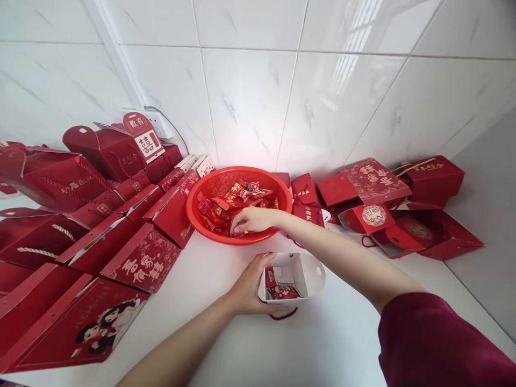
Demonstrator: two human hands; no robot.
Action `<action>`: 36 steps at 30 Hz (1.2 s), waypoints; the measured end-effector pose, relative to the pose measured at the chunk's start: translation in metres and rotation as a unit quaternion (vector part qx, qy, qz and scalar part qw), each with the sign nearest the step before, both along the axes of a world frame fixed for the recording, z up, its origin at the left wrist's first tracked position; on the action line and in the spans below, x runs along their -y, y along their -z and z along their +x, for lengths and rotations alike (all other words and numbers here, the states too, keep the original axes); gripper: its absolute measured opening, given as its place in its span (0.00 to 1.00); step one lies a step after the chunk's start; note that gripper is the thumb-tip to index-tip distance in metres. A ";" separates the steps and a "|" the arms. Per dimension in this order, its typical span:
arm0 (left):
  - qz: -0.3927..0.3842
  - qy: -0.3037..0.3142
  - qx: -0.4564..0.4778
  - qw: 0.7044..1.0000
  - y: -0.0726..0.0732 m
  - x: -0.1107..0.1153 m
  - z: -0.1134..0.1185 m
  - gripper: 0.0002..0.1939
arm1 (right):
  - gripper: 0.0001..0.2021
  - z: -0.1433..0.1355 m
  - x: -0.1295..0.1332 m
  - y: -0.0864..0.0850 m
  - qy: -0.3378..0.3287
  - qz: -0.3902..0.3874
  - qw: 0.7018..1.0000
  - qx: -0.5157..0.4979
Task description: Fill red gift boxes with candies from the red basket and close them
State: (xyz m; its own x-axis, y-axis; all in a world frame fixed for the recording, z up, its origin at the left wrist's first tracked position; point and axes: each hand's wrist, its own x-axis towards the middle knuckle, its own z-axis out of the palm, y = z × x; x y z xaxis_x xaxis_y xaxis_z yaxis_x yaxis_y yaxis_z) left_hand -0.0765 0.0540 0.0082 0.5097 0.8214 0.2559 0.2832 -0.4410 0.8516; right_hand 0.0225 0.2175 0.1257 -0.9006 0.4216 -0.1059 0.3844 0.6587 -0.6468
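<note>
Box [299,269] gripped in L hand [250,287]; prob. light card, best held by sides. R hand [255,218] in basket [208,188], fingers curled, grip unclear.

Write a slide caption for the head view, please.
Left hand holds an open box; right hand reaches into a red basket.

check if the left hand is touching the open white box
Touching: in the head view, the left hand wraps the left side of the open white box, thumb near its lower edge.
</note>
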 end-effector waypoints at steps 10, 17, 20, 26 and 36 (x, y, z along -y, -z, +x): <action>-0.044 0.006 0.013 0.999 0.000 0.001 -0.003 0.60 | 0.33 -0.059 -0.042 0.016 0.064 0.034 0.986 0.153; -0.033 0.015 0.038 0.999 0.002 0.000 -0.001 0.60 | 0.14 -0.025 -0.074 0.020 0.133 0.126 0.970 0.158; -0.029 0.020 0.048 0.998 0.002 -0.001 -0.001 0.59 | 0.13 -0.010 -0.070 0.022 0.129 0.163 0.958 0.196; -0.029 0.022 0.045 0.998 -0.001 -0.002 -0.001 0.59 | 0.19 -0.009 -0.050 0.039 0.131 0.276 0.923 0.235; -0.045 0.007 0.050 0.998 0.003 0.001 0.002 0.60 | 0.17 -0.020 -0.050 0.051 0.048 0.342 0.913 0.219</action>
State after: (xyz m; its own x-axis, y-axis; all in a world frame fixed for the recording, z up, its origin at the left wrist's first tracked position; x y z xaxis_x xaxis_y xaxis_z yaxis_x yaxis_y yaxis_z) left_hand -0.0748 0.0531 0.0054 0.4973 0.8360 0.2320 0.1897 -0.3657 0.9112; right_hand 0.0021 0.2679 0.0746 -0.7903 0.5990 -0.1286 0.5850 0.8002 0.1321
